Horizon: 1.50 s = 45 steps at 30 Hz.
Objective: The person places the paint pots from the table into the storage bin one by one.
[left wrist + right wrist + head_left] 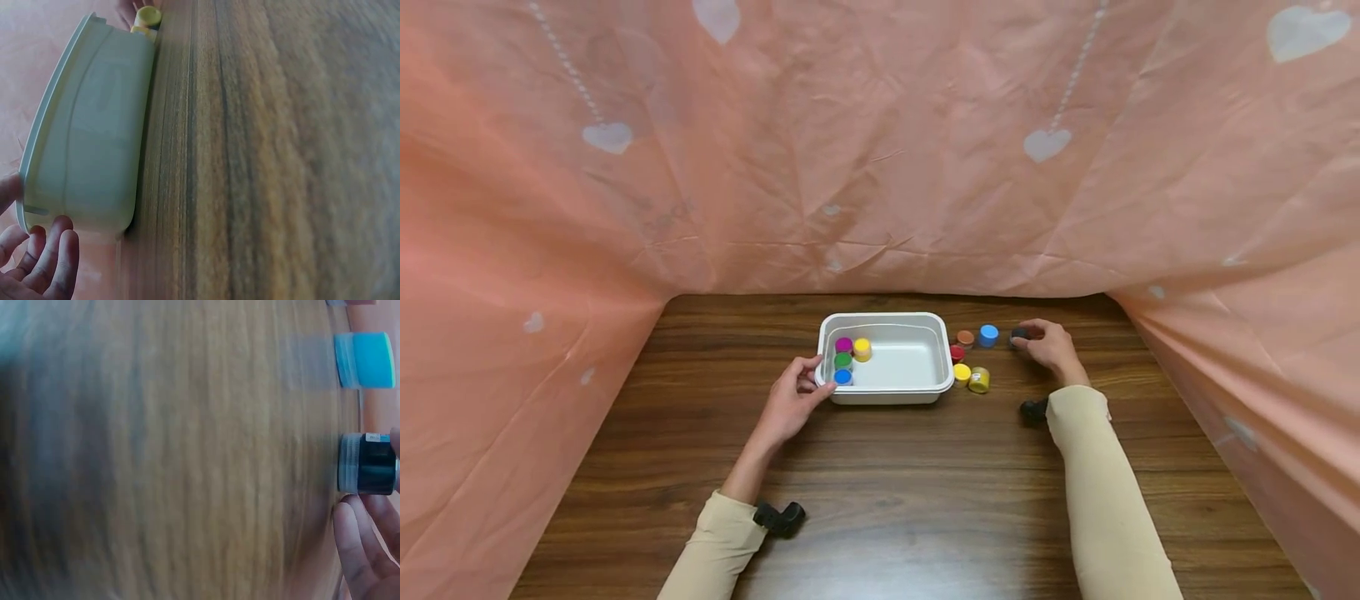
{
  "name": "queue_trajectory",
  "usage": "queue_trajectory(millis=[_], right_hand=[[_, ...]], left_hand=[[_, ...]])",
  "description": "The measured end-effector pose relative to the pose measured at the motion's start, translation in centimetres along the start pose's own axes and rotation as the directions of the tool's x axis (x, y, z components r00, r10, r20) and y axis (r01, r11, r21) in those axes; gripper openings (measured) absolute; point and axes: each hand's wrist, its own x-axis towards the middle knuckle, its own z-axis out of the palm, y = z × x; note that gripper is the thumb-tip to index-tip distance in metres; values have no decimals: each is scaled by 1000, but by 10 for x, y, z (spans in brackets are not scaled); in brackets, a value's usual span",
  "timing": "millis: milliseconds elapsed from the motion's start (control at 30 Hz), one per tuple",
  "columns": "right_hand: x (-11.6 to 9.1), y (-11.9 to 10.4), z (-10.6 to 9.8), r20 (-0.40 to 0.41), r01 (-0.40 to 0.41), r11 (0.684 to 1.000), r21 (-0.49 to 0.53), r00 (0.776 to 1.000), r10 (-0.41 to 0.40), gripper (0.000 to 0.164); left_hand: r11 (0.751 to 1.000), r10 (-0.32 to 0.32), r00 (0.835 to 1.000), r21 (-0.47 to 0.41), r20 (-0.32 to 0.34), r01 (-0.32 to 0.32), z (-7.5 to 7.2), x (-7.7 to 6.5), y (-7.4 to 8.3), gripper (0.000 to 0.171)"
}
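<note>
At the white plastic tub (910, 396), my left hand (790, 397) grips the near left corner, thumb on the front rim and fingers around the side. Inside, along its left end, sit small paint jars: purple (844, 344), green (843, 361), blue (843, 377) and yellow (862, 350). Right of the tub, my right hand (1051, 343) pinches a small black paint jar (377, 464) between thumb and fingers. The jar stands on the table, its black lid partly covered by my fingertips in the right wrist view.
Between tub and right hand stand more jars: brown (966, 338), light blue (988, 336), red (957, 353), yellow (962, 373) and a yellowish one (979, 380). All are on a dark wooden table (895, 483). A pink cloth (880, 167) with hearts hangs around it.
</note>
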Motion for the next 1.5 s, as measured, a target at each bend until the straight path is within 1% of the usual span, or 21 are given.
queue_trajectory(millis=[100, 233, 333, 533, 733, 933, 1133, 1300, 1500], right_hand=[[0, 0, 4, -11, 0, 1000, -23, 1000, -1, 48], [-1, 0, 4, -39, 4, 999, -53, 999, -6, 44], [-1, 1, 1, -48, -3, 997, -72, 999, -1, 45], [-3, 0, 0, -65, 0, 997, -80, 998, -5, 47], [-3, -6, 2, -82, -2, 998, -68, 997, -4, 45], [-5, -9, 6, -116, 11, 998, -64, 993, -19, 45], [-6, -16, 3, -149, 48, 998, -27, 987, -52, 46], [-6, -25, -1, -178, 85, 996, -15, 980, -86, 45], [-12, -36, -3, -175, 112, 994, 7, 979, -109, 46]], left_hand=[[1000, -1, 1000, -3, 6, 1, -1, -1, -1, 48], [1000, 14, 1000, -3, 11, -13, 0, -1, 0, 48], [1000, 19, 1000, -2, 13, -19, 2, -2, 2, 49], [1000, 3, 1000, -11, 14, -2, 2, -2, 2, 48], [1000, -9, 1000, -9, 20, 9, 1, -2, 2, 49], [1000, -1, 1000, 0, 13, 1, 2, -2, 2, 50], [1000, 8, 1000, -6, 10, -8, 2, -1, 3, 48], [1000, 22, 1000, -5, 8, -22, 4, 2, 4, 51], [1000, 17, 1000, -14, 5, -17, 5, 1, 5, 51]])
